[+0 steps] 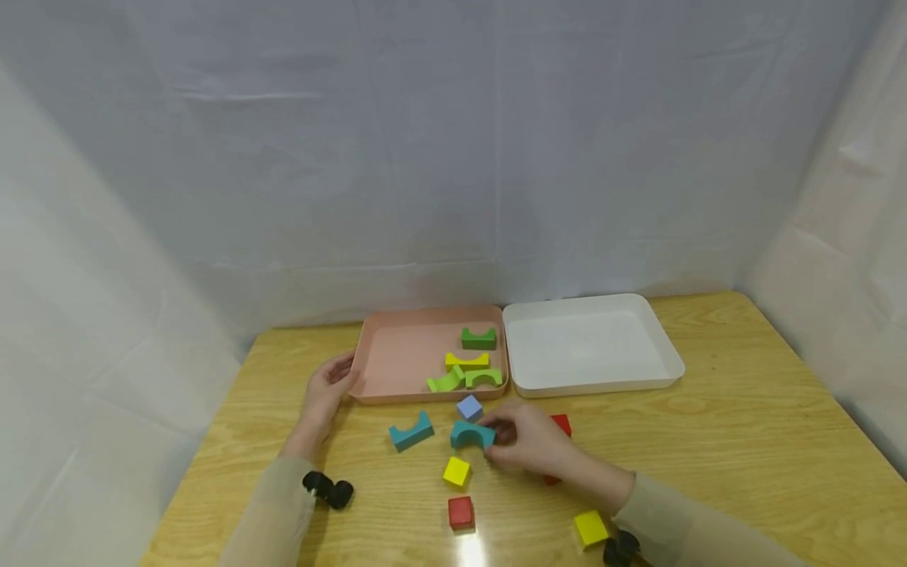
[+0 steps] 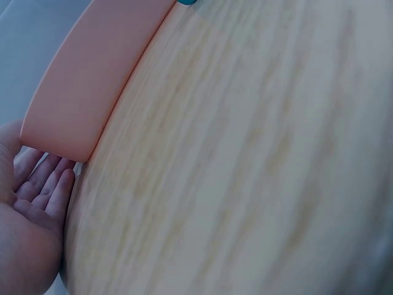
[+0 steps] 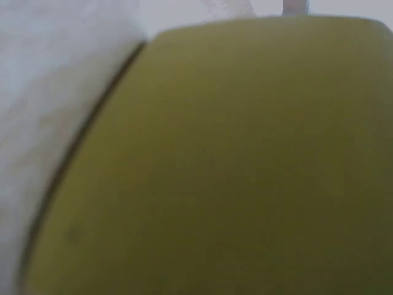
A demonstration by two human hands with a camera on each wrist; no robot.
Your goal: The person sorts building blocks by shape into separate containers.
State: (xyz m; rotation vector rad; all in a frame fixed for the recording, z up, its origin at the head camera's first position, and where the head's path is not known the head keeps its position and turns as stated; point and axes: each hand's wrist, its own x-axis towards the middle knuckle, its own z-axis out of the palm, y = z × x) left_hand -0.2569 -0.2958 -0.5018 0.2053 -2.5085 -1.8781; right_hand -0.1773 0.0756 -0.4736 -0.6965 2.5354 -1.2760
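My right hand [image 1: 527, 437] pinches one end of a blue arch block [image 1: 468, 431] between thumb and fingers, just in front of the pink tray [image 1: 397, 386]. At that tray's left end, my left hand [image 1: 329, 390] holds the wall near the front corner. The left wrist view shows the fingers [image 2: 46, 184] against the outside of the tray's end. Inside the tray lie a dark green arch [image 1: 479, 340], a yellow arch [image 1: 468, 362] and two light green ones [image 1: 484, 378]. Another blue arch block [image 1: 412, 432] lies on the table, left of the pinched one.
A white tray [image 1: 591, 346] adjoins the pink one. A lavender cube [image 1: 470, 408], yellow cube [image 1: 457, 472] and red cube [image 1: 460, 513] surround the right hand's work. Red pieces [image 1: 562, 424] show partly behind that hand. A yellow block [image 3: 215, 153] fills the right wrist view.
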